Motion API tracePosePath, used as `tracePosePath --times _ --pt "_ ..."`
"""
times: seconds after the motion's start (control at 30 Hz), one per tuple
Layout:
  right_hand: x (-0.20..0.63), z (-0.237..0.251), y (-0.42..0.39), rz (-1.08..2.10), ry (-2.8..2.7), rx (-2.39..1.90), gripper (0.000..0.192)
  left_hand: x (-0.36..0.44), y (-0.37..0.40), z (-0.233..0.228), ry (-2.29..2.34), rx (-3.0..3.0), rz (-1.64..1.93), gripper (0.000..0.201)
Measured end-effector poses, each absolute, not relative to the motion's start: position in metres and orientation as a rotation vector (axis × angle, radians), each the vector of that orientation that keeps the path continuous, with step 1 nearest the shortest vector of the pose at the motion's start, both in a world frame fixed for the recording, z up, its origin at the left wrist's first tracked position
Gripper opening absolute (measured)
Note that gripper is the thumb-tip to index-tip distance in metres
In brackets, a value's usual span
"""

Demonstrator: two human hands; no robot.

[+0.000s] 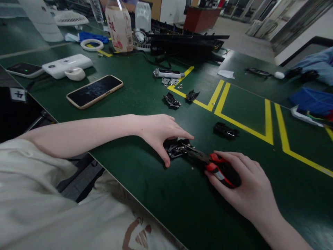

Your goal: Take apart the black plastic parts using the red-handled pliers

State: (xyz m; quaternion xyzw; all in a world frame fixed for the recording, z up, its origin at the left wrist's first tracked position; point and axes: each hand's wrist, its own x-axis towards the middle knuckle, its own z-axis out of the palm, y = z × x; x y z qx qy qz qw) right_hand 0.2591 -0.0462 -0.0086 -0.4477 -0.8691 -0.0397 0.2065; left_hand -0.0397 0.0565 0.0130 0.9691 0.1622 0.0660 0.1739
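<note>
Red-and-black handles of a pair of pliers are gripped in the closed right hand, and the dark nose of the tool is pressed into a small black-and-metal part. That part is pinned to the mat by the left hand, whose fingers are curled over it from above with the thumb set at its near side. Part and pliers are found on the green table mat, close to its front edge.

Just beyond the part, toward the right, a small black block is seen lying beside a yellow line marked on the mat. Farther beyond the part, two broken black pieces are laid near the yellow corner, with a grey-and-black stick-like gadget behind them. To the far left of the part, a phone is placed face up, and past it a white box, a roll of tape and a paper bag with red print are set. Behind the part, at the back of the table, a long black casing is stretched across.

Beyond the table, a grey floor and pale walls of a workshop are visible; blue cloth is piled at the right edge.
</note>
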Motion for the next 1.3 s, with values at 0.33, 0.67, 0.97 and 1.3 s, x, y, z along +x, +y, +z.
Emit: tracePosePath --times 0.33,0.67,0.97,1.3 --pt "0.259 -0.009 -0.049 -0.114 -2.417 -1.18 0.042 -0.038 0.056 0.014 0.502 2.726 0.191 0.079" --pt "0.257 -0.008 -0.05 -0.081 -2.431 -1.156 0.042 -0.033 0.053 0.008 0.493 2.769 0.267 0.074" --pt "0.259 -0.007 -0.052 -0.019 -2.406 -1.206 0.043 -0.029 0.05 0.01 0.531 2.805 0.252 0.074" --pt "0.256 -0.007 -0.051 -0.069 -2.424 -1.149 0.039 -0.028 0.049 0.007 0.532 2.818 0.268 0.075"
